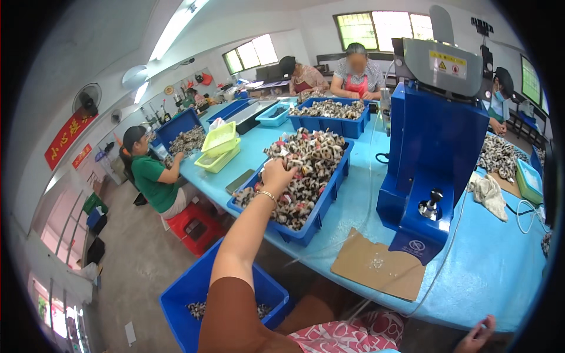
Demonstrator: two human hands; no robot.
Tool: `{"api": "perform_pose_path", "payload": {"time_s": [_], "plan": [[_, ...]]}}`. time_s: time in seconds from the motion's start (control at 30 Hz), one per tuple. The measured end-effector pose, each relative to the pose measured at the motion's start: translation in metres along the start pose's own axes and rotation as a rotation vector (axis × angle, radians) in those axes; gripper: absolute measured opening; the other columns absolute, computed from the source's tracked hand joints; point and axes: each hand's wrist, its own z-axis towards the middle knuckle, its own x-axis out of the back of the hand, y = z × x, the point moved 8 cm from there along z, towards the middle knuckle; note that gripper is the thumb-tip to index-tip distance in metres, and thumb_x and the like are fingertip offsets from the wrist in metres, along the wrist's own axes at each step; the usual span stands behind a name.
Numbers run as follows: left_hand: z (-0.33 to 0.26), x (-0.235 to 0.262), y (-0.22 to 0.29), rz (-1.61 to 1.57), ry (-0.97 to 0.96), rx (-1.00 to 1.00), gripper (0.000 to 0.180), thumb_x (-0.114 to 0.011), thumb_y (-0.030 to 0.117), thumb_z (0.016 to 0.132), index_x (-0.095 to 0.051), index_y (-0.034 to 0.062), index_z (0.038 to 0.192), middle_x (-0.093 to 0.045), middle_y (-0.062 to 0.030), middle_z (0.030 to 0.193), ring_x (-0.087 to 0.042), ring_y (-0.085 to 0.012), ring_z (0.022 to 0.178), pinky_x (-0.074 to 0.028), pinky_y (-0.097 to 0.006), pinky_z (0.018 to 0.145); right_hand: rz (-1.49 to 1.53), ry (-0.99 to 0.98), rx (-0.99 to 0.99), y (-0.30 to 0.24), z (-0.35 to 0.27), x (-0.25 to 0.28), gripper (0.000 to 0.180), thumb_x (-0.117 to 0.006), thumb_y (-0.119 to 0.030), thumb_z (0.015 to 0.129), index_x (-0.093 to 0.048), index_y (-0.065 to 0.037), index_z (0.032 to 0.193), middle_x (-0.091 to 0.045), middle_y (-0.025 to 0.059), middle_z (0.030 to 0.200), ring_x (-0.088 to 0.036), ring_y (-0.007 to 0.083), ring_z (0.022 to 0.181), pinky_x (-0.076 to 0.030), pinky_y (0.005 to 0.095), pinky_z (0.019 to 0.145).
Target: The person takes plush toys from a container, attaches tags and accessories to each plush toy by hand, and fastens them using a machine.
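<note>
the left hand (278, 175) reaches into fluffy pieces (318, 150) heaped in the blue tub (306, 235) mid-view on the desk (500, 253); its fingers curl, their hold hidden. the right hand (478, 336), at 4 o'clock, is loosely spread, seemingly bare. the heap looks largely unworked; the lower tub (178, 296), 7 o'clock, shows few.

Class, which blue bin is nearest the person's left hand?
The front heaped blue bin on the table, left of the blue machine: the left hand is at its fluffy pieces; other blue bins are farther.
</note>
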Motion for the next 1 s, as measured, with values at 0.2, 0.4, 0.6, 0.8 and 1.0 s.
{"api": "perform_pose_path", "payload": {"time_s": [0.2, 0.4, 0.6, 0.8, 1.0], "plan": [[0.009, -0.007, -0.042, -0.421, -0.035, 0.136, 0.030, -0.078, 0.025, 0.079, -0.061, 0.0020, 0.071, -0.059, -0.0084, 0.065, -0.055, -0.0203, 0.061, -0.043, -0.037, 0.059, 0.249, -0.401, 0.249, -0.144, -0.067, -0.071, 0.021, -0.060, 0.006, 0.088, -0.064, 0.001, 0.108, -0.064, 0.0130, 0.103, -0.062, 0.0221, 0.085, -0.053, 0.0318, 0.074], [-0.143, 0.094, 0.073, -1.157, -0.109, 0.214, 0.012, -0.069, 0.010, 0.090, -0.066, -0.0015, 0.093, -0.061, -0.0009, 0.079, -0.053, -0.0085, 0.072, -0.042, -0.026, 0.065, 0.659, -0.811, -0.231, -0.235, -0.125, -0.172, 0.020, -0.068, 0.001, 0.084, -0.062, 0.001, 0.103, -0.065, 0.0061, 0.076, -0.062, 0.0106, 0.067, -0.050, 0.0241, 0.060], [-0.298, 0.123, 0.131, -1.136, -0.002, -0.039, 0.010, -0.064, 0.000, 0.092, -0.064, -0.0042, 0.101, -0.064, -0.0094, 0.099, -0.059, -0.0154, 0.090, -0.046, -0.029, 0.081, 0.818, -0.822, -0.344, -0.310, -0.126, -0.244, 0.014, -0.063, -0.012, 0.094, -0.058, 0.000, 0.099, -0.060, 0.0122, 0.072, -0.056, 0.0184, 0.058, -0.044, 0.0305, 0.055], [-0.324, 0.107, 0.104, -1.261, -0.328, -0.006, 0.020, -0.070, 0.009, 0.087, -0.065, -0.0037, 0.102, -0.065, -0.0152, 0.102, -0.063, -0.0259, 0.092, -0.050, -0.034, 0.083, 0.637, -0.794, -0.071, -0.286, -0.110, -0.219, 0.014, -0.065, -0.015, 0.093, -0.062, -0.002, 0.089, -0.059, 0.0158, 0.071, -0.058, 0.0323, 0.058, -0.045, 0.0372, 0.053], [-0.278, 0.130, 0.191, -1.052, -0.687, -0.479, 0.076, -0.083, 0.028, 0.078, -0.047, -0.0018, 0.138, -0.068, -0.0144, 0.107, -0.064, -0.0242, 0.098, -0.049, -0.034, 0.087, 0.555, -1.160, 0.383, -0.296, -0.117, -0.193, 0.016, -0.072, -0.018, 0.086, -0.066, -0.006, 0.077, -0.057, 0.0096, 0.064, -0.056, 0.0287, 0.050, -0.042, 0.0388, 0.047]]}}
